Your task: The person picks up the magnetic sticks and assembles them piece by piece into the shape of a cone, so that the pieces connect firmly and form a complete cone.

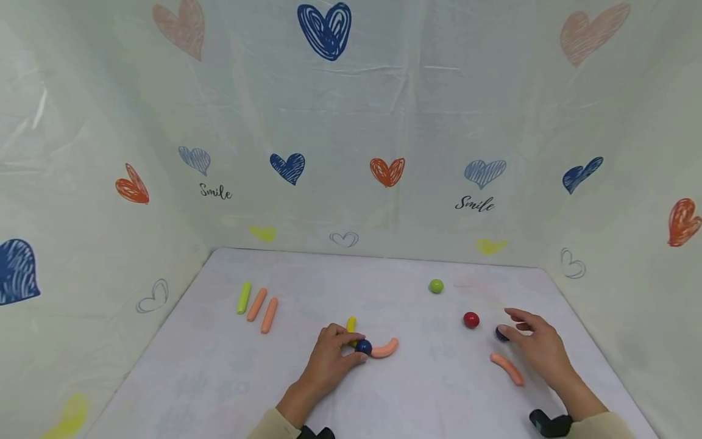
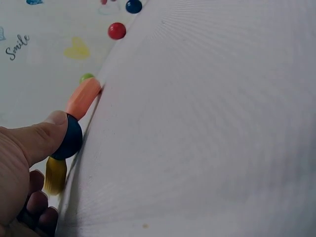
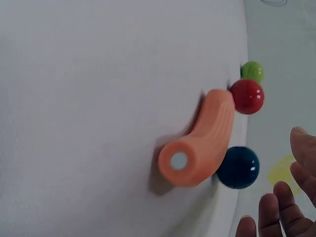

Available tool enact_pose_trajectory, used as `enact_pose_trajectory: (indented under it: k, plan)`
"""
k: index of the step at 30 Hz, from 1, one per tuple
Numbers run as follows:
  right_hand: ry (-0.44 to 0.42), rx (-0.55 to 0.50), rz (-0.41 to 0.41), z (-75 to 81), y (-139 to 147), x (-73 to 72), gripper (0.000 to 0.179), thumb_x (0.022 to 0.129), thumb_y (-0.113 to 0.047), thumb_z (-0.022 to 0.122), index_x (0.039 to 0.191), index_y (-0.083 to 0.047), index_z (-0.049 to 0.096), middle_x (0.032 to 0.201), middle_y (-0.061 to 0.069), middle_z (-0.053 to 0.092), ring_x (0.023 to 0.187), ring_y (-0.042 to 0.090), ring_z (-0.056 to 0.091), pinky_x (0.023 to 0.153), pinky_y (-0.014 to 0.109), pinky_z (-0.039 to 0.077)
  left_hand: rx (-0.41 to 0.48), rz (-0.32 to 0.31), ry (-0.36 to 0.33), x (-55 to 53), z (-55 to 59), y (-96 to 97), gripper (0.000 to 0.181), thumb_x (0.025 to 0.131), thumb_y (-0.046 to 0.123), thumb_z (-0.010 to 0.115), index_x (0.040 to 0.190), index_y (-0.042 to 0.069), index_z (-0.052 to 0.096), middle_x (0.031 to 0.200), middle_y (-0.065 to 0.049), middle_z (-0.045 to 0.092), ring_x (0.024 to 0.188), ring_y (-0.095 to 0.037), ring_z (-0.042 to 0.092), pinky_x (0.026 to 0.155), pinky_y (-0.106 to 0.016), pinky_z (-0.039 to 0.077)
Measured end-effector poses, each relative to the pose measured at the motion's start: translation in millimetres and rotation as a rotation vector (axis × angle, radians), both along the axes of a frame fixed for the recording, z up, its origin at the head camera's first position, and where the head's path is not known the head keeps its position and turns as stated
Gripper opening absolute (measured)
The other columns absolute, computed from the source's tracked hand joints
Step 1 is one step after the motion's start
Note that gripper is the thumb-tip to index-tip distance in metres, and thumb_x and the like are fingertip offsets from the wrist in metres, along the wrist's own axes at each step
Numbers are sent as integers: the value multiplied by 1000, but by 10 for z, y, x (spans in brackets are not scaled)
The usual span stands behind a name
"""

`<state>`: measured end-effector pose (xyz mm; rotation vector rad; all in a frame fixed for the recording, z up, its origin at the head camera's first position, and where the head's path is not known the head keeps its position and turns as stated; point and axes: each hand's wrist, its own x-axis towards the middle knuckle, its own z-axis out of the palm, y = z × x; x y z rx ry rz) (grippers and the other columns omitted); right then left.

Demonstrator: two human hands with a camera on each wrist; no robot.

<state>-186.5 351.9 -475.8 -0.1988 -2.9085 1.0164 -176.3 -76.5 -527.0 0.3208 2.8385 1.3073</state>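
My left hand (image 1: 328, 361) pinches a dark blue ball (image 1: 364, 347) between thumb and fingers, low over the white table. A curved orange rod (image 1: 386, 348) extends from the ball's right side, and a yellow rod (image 2: 56, 177) meets it on another side, partly covered by the fingers. My right hand (image 1: 540, 346) hovers beside a second dark blue ball (image 3: 238, 167), fingers spread and thumb overlapping it in the head view. From the right wrist, a gap shows between those fingers and the ball. Near that hand lies another curved orange rod (image 1: 507, 369) with a pale disc in its end.
A red ball (image 1: 471, 320) and a green ball (image 1: 436, 286) lie farther back on the table (image 1: 181, 366). One lime-green straight rod (image 1: 244, 298) and two orange straight rods (image 1: 256, 305) lie at the left. A heart-printed sheet (image 1: 351, 110) hangs around the table.
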Motion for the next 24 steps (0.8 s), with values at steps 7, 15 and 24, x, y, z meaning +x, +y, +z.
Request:
enact_pose_trajectory:
  k: [7,15,24]
  plan:
    - [-127,-8,11,-129,185,-80,67,100,-35,71,152,1,50,147,35,49,121,45,54,86,46,52,-9,4,-3,-6,-12,5,35,88,31,87,121,20,80,106,7,53,104,-12,46,90,-29,48]
    - [-149,-18,16,-208,208,-101,65,99,-33,73,150,1,53,140,33,56,110,35,57,77,31,47,-6,4,-4,2,5,2,35,88,30,87,120,20,80,107,7,53,105,-13,47,90,-28,49]
    - [-136,11,5,-276,200,-144,62,99,-29,74,144,7,54,123,30,65,103,34,61,75,34,51,-7,-4,-5,1,7,-7,35,88,30,87,120,20,80,107,7,52,105,-13,46,90,-29,49]
